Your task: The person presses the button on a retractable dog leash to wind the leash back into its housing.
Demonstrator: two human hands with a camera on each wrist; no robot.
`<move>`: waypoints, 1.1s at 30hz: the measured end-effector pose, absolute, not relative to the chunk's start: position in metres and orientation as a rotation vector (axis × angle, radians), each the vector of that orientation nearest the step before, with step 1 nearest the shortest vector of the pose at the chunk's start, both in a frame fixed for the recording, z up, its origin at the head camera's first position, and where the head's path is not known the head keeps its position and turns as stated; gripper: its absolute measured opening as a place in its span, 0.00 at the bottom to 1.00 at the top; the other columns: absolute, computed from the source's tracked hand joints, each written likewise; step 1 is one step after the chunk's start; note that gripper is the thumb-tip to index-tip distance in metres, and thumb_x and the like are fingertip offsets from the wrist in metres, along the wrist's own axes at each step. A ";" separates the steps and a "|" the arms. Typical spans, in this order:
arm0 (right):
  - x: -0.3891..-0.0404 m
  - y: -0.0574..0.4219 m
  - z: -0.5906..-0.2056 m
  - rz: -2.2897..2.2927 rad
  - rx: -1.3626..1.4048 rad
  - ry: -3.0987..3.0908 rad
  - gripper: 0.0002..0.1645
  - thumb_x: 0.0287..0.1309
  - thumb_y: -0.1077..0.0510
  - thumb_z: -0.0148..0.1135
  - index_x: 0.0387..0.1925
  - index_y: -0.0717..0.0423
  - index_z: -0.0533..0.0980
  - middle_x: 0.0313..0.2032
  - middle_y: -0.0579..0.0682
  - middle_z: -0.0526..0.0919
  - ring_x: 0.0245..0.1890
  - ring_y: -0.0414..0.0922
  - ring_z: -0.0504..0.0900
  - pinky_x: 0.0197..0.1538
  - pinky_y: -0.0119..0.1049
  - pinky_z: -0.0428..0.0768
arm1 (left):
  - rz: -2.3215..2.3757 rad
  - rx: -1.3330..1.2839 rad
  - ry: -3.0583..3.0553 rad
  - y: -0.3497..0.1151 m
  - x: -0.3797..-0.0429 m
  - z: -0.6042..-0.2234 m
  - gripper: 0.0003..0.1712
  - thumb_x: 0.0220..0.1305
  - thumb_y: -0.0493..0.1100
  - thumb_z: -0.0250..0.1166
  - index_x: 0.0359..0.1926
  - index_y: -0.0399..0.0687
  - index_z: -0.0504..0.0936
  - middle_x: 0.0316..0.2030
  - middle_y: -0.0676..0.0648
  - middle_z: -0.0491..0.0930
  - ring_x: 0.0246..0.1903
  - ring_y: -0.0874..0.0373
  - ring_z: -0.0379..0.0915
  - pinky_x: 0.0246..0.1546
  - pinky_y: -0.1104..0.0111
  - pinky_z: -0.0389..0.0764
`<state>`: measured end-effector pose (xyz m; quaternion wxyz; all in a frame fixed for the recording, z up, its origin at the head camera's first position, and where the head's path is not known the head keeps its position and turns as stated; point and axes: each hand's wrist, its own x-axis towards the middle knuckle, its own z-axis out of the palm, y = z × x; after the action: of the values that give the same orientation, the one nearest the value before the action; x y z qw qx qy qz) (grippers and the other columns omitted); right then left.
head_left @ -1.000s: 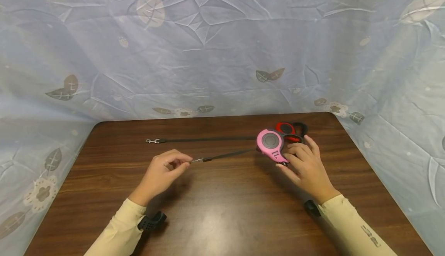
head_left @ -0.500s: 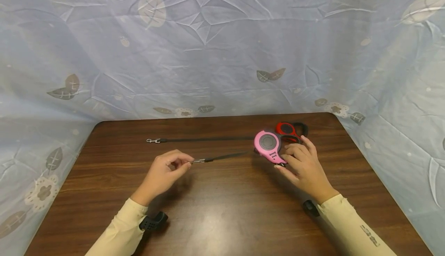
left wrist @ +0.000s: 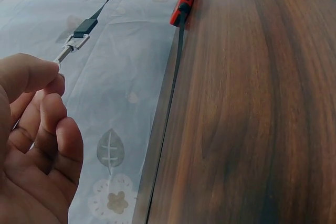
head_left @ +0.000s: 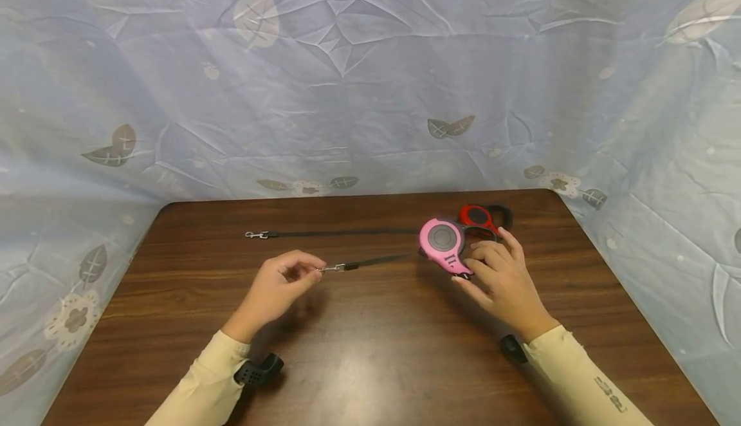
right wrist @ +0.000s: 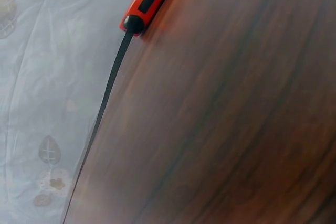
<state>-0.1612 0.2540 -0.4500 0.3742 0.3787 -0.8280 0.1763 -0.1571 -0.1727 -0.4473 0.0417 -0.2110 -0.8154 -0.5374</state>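
My left hand [head_left: 280, 291] pinches the silver snap hook [head_left: 334, 268] of a pink retractable dog leash [head_left: 442, 238] between thumb and forefinger. In the left wrist view, the other fingers of my left hand [left wrist: 39, 124] curl loosely under the hook [left wrist: 67, 51]. From the hook, a black strap [head_left: 382, 260] runs right to the pink case, raised above the table. My right hand [head_left: 508, 291] grips that case at its lower right side, with the thumb near the bottom tip. Parts of the handle are hidden by the fingers. The right wrist view shows neither hand.
Behind the pink leash, a red retractable leash [head_left: 477, 214] lies on the brown wooden table [head_left: 370, 329]. Its black strap [head_left: 347, 232] stretches left along the table to a silver hook [head_left: 255, 235]. A patterned grey-blue cloth [head_left: 370, 91] hangs at the back and sides.
My right hand has moved slightly left with the pink leash, shortening the visible strap a little. My left hand keeps its pinch on the snap hook. The red leash stays put.
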 end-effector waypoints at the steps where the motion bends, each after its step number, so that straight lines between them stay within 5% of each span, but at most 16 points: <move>1: -0.161 0.253 -0.450 0.450 0.970 -2.119 0.26 0.72 0.40 0.62 0.33 0.60 0.82 0.38 0.54 0.83 0.47 0.57 0.80 0.73 0.65 0.57 | -1.656 -0.641 -2.492 -0.172 -0.157 -0.448 0.06 0.68 0.38 0.71 0.45 0.50 0.88 0.34 0.53 0.85 0.34 0.60 0.79 0.36 0.70 0.81; 6: -0.159 0.248 -0.450 0.458 0.968 -2.116 0.27 0.72 0.40 0.61 0.33 0.60 0.83 0.37 0.54 0.83 0.46 0.57 0.80 0.73 0.65 0.58 | -1.712 -0.626 -2.468 -0.167 -0.157 -0.449 0.09 0.68 0.38 0.71 0.49 0.44 0.85 0.35 0.50 0.85 0.33 0.60 0.78 0.33 0.70 0.80; 15: -0.158 0.238 -0.452 0.470 0.980 -2.108 0.26 0.72 0.40 0.61 0.33 0.60 0.83 0.38 0.53 0.83 0.46 0.56 0.80 0.74 0.64 0.58 | -1.682 -0.642 -2.489 -0.154 -0.155 -0.447 0.04 0.69 0.41 0.71 0.43 0.53 0.87 0.34 0.54 0.85 0.33 0.59 0.79 0.35 0.69 0.81; 33: -0.151 0.211 -0.459 0.496 1.023 -2.146 0.26 0.73 0.39 0.60 0.35 0.58 0.84 0.39 0.51 0.82 0.47 0.55 0.81 0.72 0.65 0.60 | -1.716 -0.668 -2.471 -0.130 -0.153 -0.452 0.06 0.67 0.37 0.71 0.40 0.53 0.86 0.32 0.55 0.85 0.30 0.60 0.77 0.34 0.69 0.81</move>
<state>-0.1507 0.2108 -0.4586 0.3491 0.3946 -0.8281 0.1914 -0.1529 -0.1304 -0.4521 0.0299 -0.2167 -0.8014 -0.5567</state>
